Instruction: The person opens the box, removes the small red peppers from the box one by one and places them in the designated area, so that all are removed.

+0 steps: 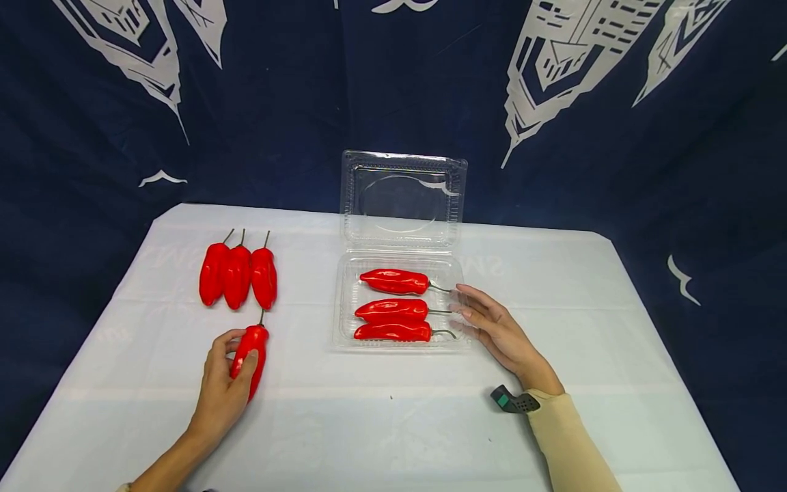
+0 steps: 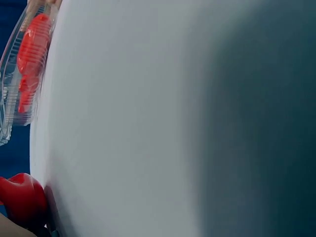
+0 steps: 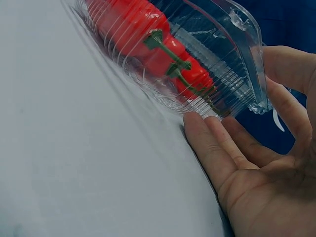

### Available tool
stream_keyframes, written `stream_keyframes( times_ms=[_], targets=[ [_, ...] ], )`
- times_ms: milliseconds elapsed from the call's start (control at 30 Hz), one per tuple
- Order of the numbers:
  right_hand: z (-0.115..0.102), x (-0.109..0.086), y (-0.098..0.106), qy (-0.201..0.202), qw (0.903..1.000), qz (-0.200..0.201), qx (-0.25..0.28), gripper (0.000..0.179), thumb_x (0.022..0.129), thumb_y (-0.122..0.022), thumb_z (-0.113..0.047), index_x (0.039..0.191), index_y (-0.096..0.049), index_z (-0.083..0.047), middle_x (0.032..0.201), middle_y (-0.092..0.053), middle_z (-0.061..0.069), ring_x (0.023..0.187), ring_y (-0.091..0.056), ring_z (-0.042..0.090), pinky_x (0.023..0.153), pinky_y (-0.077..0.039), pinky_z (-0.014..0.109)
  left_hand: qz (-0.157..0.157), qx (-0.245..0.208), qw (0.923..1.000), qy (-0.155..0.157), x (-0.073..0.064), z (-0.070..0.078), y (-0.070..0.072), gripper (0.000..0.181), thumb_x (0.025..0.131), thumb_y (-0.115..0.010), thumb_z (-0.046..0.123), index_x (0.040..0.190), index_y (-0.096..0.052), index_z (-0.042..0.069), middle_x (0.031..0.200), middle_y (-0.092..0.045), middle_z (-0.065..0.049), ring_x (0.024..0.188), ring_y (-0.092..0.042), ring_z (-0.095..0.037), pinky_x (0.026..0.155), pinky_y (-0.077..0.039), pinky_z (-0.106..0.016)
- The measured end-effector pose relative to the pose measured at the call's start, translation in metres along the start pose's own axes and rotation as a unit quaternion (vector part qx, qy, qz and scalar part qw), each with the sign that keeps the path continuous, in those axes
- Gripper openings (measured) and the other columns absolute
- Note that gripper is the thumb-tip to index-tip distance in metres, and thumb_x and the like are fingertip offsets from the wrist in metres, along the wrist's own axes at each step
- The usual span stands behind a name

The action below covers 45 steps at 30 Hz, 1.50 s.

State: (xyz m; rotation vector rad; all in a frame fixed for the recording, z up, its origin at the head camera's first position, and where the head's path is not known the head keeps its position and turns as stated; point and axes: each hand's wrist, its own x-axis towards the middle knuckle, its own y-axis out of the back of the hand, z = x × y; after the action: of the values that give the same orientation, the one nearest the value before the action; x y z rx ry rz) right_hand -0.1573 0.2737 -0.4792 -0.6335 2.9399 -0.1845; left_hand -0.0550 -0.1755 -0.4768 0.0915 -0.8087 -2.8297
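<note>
My left hand (image 1: 223, 386) grips a red chili pepper (image 1: 260, 352), thumb on one side and fingers on the other, its stem pointing away from me. In the left wrist view only the end of a red pepper (image 2: 22, 200) shows at the lower left corner. My right hand (image 1: 501, 335) holds the right rim of an open clear plastic clamshell container (image 1: 344, 301), thumb at the rim and other fingertips against the side wall (image 3: 168, 101). Inside lie three red peppers, the top one (image 1: 393, 281), middle one (image 1: 391, 310) and front one (image 1: 391, 332), stems toward my right hand.
Three more red peppers, left (image 1: 212, 275), middle (image 1: 237, 277) and right (image 1: 264, 279), lie side by side at the table's left. The container's clear lid (image 1: 402, 198) stands raised at the back. A dark blue patterned cloth (image 1: 418, 89) hangs behind the white table (image 1: 369, 424).
</note>
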Motion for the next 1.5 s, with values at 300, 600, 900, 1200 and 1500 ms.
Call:
stream_keyframes(
  times_ms=[300, 600, 900, 1200, 1500],
  targets=[
    [0.0, -0.001, 0.0, -0.002, 1.0, 0.001, 0.002, 0.06, 0.104, -0.052, -0.011, 0.157, -0.025, -0.002, 0.163, -0.022, 0.017, 0.134, -0.05, 0.013, 0.103, -0.05, 0.029, 0.007, 0.001, 1.0, 0.003, -0.002, 0.0, 0.0, 0.048, 0.099, -0.057, 0.011, 0.142, -0.037, 0.004, 0.125, -0.047, -0.016, 0.099, -0.043, -0.018, 0.073, -0.045, -0.021],
    [0.001, -0.001, 0.0, -0.002, 1.0, 0.004, 0.006, 0.059, 0.104, -0.052, -0.01, 0.157, -0.025, -0.003, 0.162, -0.023, 0.017, 0.133, -0.051, 0.013, 0.103, -0.05, 0.029, 0.008, -0.025, 0.9996, 0.008, 0.0, 0.001, 0.004, 0.046, 0.101, -0.057, 0.015, 0.143, -0.04, 0.008, 0.126, -0.048, -0.012, 0.094, -0.044, -0.013, 0.072, -0.041, -0.017],
    [0.002, -0.001, 0.0, 0.0, 1.0, 0.002, 0.004, 0.06, 0.104, -0.052, -0.01, 0.157, -0.025, -0.002, 0.163, -0.021, 0.018, 0.134, -0.05, 0.013, 0.103, -0.05, 0.03, 0.024, -0.035, 0.999, 0.016, 0.008, 0.012, 0.015, 0.048, 0.102, -0.054, 0.019, 0.147, -0.038, 0.012, 0.131, -0.046, -0.013, 0.1, -0.039, -0.014, 0.076, -0.037, -0.016],
    [0.001, 0.0, 0.0, 0.003, 1.0, -0.003, 0.007, 0.06, 0.104, -0.052, -0.01, 0.157, -0.024, -0.001, 0.163, -0.022, 0.018, 0.134, -0.05, 0.015, 0.104, -0.05, 0.031, 0.026, -0.035, 0.9985, -0.032, 0.021, 0.034, 0.025, 0.042, 0.103, -0.054, 0.02, 0.143, -0.043, 0.012, 0.127, -0.049, -0.01, 0.104, -0.045, -0.013, 0.08, -0.04, -0.015],
    [0.0, 0.0, 0.0, 0.003, 1.0, -0.005, 0.006, 0.059, 0.104, -0.051, -0.009, 0.157, -0.024, -0.001, 0.162, -0.023, 0.017, 0.135, -0.05, 0.015, 0.104, -0.05, 0.031, -0.004, -0.044, 0.9927, -0.112, 0.041, 0.062, 0.034, 0.03, 0.104, -0.053, 0.018, 0.131, -0.056, 0.008, 0.113, -0.056, -0.006, 0.1, -0.052, -0.014, 0.079, -0.044, -0.012]
  ],
)
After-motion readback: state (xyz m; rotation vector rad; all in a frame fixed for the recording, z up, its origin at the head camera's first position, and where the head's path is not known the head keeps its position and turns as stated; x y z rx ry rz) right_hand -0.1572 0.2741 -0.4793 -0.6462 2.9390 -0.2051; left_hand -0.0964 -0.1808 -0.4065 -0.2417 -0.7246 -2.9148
